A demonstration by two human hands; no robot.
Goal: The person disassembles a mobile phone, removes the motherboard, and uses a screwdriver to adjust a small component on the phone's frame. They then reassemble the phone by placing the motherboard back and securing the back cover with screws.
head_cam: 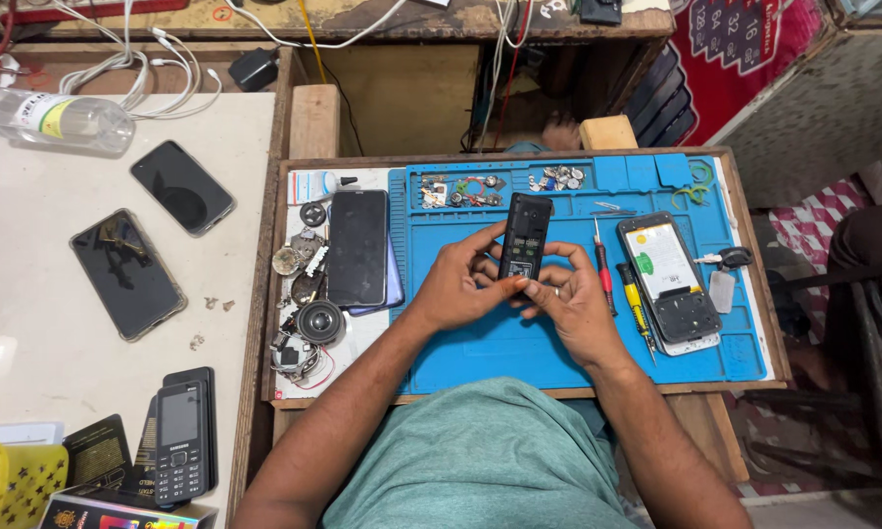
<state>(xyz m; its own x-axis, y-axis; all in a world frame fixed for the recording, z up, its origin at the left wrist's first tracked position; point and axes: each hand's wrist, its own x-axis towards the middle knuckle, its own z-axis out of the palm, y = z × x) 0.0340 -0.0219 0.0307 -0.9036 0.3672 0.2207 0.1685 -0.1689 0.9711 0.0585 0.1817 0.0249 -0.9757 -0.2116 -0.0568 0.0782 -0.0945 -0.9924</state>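
Blue silicone work mat lies on the wooden counter. Above its middle, the left hand and right hand both hold a small black opened keypad phone, fingers closed around its lower end. Just left of the mat lies a dark smartphone; on the mat's right part, red and yellow screwdrivers and a disassembled phone.
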